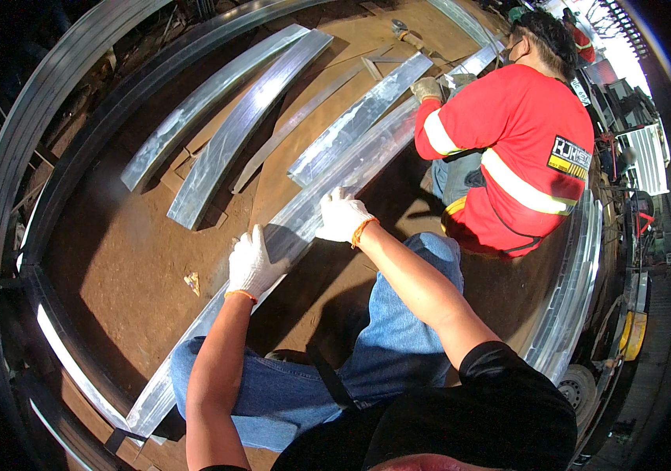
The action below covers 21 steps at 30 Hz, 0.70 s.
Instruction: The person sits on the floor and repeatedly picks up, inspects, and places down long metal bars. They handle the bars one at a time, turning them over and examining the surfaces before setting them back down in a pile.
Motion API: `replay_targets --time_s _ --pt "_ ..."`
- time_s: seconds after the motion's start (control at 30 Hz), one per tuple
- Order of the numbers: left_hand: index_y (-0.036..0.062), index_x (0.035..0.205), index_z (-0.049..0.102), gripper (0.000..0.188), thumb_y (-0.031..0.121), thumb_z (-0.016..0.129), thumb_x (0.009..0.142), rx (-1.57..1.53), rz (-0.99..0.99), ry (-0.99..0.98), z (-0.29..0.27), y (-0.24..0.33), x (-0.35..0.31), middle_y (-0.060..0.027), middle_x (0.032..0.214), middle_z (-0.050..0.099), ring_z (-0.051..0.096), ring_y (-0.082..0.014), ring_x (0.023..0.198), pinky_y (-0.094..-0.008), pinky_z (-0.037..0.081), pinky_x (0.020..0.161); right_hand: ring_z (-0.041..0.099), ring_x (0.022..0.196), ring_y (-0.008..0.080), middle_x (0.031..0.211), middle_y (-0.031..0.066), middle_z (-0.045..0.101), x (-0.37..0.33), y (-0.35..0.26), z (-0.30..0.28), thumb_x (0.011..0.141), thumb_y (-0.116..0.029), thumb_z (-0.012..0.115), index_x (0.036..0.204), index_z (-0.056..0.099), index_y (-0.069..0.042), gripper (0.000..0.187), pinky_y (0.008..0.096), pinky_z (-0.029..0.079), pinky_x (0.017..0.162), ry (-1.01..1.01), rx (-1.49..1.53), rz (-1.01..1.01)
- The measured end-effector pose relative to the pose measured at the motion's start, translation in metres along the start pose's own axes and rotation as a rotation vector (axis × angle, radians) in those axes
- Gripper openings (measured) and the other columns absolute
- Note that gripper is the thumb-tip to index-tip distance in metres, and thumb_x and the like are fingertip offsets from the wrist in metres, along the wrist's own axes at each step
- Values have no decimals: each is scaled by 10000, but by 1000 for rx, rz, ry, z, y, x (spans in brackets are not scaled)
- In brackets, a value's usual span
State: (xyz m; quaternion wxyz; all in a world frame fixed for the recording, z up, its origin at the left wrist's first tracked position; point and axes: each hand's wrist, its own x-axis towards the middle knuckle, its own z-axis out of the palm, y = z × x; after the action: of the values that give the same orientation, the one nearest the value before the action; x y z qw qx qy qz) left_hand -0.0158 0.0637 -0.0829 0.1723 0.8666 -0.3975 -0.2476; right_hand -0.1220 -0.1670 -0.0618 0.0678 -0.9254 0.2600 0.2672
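Note:
A long silvery metal beam (296, 229) runs diagonally from the lower left, past my knees, up to the right. My left hand (254, 264), in a white knit glove with an orange cuff, grips the beam near its middle. Farther along the same beam, my right hand (343, 217), gloved alike, holds it with fingers curled over the top. A co-worker in a red jacket (508, 118) crouches at the right, with a gloved hand (427, 89) by the beam's far part. A shorter metal piece (363, 114) lies against the beam's far side.
Two curved metal pieces (253, 129) lie on the brown floor ahead, beside a thin curved strip (296, 122). Large curved beams (76, 165) border the left. More curved metal lengths (567, 290) are stacked at the right, near a wheel (579, 390). A tool (406, 33) lies at the back.

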Motion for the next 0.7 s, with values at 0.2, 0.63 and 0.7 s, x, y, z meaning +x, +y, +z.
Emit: replay_targets --time_s 0.2,0.63,0.7 --pt "-17 1485 407 984 450 850 741 -5 -6 -4 -2 1 -1 -323 1322 565 594 -476 1227 -533 512 1031 605 1280 497 1518 388 438 0 -1 0 845 -488 743 1478 471 61 881 547 544 1025 3 3 -1" --pt "-23 1478 418 974 438 843 732 -18 -2 -3 -3 2 -1 -321 1309 573 599 -476 1212 -533 513 1024 614 1280 506 1547 386 394 1 -3 -3 856 -524 781 1512 397 40 946 551 541 1036 -39 -23 23" --pt "-23 1473 420 969 436 843 731 -18 1 4 -2 2 -1 -322 1303 575 601 -477 1207 -534 514 1021 617 1277 502 1543 384 397 1 -3 -4 857 -525 781 1510 397 39 945 552 541 1034 -44 -21 27"
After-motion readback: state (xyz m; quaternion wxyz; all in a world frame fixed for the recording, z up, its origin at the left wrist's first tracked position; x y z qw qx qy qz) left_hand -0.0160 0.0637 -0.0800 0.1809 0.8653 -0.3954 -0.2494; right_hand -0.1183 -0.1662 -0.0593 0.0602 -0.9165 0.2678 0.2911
